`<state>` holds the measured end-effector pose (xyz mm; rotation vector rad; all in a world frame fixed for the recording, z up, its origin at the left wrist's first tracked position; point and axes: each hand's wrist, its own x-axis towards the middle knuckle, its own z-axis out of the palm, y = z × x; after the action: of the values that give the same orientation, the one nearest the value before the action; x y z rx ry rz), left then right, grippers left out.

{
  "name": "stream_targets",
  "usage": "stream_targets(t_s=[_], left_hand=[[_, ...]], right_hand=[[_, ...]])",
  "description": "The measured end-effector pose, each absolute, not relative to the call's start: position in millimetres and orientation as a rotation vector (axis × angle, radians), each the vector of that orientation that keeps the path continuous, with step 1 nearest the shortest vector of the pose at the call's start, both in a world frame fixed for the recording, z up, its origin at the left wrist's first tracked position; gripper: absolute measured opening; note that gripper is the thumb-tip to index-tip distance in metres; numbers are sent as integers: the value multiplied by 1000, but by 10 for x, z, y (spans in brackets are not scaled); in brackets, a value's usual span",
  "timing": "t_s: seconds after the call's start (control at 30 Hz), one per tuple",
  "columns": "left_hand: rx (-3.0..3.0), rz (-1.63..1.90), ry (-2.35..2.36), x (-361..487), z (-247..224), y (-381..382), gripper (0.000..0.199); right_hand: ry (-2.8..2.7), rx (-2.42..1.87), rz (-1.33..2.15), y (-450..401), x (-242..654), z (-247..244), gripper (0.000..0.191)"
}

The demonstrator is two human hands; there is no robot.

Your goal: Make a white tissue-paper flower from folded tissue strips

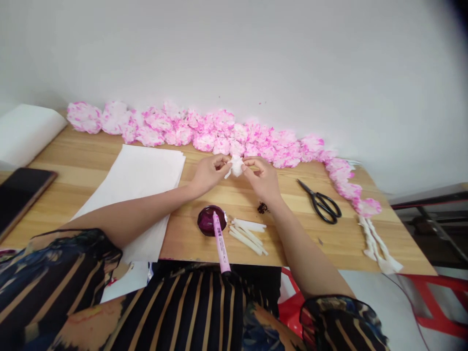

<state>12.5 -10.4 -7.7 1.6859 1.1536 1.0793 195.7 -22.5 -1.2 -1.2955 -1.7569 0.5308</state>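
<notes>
Between my two hands is a small crumpled piece of white tissue paper, held just above the table. My left hand pinches its left side with thumb and forefinger. From the other side my right hand grips it the same way. Behind them runs a long row of pink-edged white paper flowers. Closer to me, a pink marker rests across a small dark purple dish. Several thin white sticks lie to the right of the dish.
A stack of white paper sheets lies left of my hands. Black-handled scissors are on the right, near twisted white paper strands. A phone and a white paper roll occupy the far left. A wall stands behind the table.
</notes>
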Motion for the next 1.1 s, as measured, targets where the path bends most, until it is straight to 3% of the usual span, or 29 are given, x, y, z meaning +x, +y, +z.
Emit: stream_targets(t_s=[0.13,0.33,0.63,0.97,1.1], left_hand=[[1730,1087,1156,110,-68,-112,16],[1982,1027,1160,102,-139,-111,21],[2037,933,1145,104,-107,-132,36],[1663,991,987,139,-166,-108,34],[1884,994,1050,138,-158,-148,30]], right_hand=[[-1751,-1321,615,-223,1977,11,14],[-1879,-1273,270,-273,1940,16,10],[-1938,-1177,212,-270,1940,-8,16],[-1584,-1313,710,-210,1956,-18,20],[-1668,-1348,598,-251,1932,18,18]])
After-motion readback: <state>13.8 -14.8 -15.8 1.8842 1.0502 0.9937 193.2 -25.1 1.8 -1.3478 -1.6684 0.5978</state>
